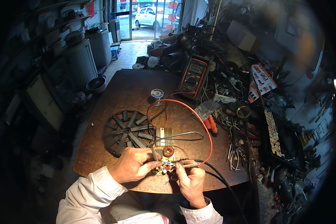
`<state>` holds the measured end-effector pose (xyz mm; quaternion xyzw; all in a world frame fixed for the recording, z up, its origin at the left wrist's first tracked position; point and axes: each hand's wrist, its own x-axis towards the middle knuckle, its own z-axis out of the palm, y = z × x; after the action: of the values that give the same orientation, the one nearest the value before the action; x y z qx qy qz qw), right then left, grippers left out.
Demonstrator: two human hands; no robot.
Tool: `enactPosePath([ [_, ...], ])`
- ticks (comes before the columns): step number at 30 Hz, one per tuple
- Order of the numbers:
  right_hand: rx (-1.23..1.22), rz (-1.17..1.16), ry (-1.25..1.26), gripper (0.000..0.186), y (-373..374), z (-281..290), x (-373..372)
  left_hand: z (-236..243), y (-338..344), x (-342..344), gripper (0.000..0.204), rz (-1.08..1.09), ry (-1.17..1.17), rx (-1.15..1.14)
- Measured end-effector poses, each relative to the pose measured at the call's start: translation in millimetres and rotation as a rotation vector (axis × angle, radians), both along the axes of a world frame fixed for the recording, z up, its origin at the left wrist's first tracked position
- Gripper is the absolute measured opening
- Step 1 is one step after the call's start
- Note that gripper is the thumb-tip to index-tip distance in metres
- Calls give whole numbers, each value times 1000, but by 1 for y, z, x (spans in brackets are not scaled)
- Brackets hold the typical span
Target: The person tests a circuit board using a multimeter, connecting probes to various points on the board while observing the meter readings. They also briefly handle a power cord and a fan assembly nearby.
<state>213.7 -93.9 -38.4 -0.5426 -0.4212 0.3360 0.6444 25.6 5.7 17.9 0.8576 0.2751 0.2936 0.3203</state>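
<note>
On the wooden table [91,145], my left hand [132,166] pinches a slim grey piece [154,154] at the left of a circuit board [164,170] with a copper toroid [168,151] and a finned aluminium heatsink [164,136]. My right hand [190,179] is closed on a pen-like probe [192,165] with a red lead at the board's right edge; a black cable runs beside it. The board's components are partly hidden by my fingers. Left of the heatsink lies a round coil with radial dark bars [127,130].
A solder spool [156,95] and an orange-cased multimeter [192,76] stand behind. Orange-handled tools [211,125], pliers [235,145], tangled parts and a black tray holding a long board [272,132] crowd the right. A pot [96,84] and cabinets are at the left; a glass door is at the back.
</note>
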Motion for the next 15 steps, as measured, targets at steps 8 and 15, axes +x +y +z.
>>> enactPosePath([
  [8,-24,-15,6,17,-1,3,-1,1,-1,0,13,-5,3,0],
  [15,-15,-12,0,18,0,2,0,3,-1,1,13,-5,-16,6],
])
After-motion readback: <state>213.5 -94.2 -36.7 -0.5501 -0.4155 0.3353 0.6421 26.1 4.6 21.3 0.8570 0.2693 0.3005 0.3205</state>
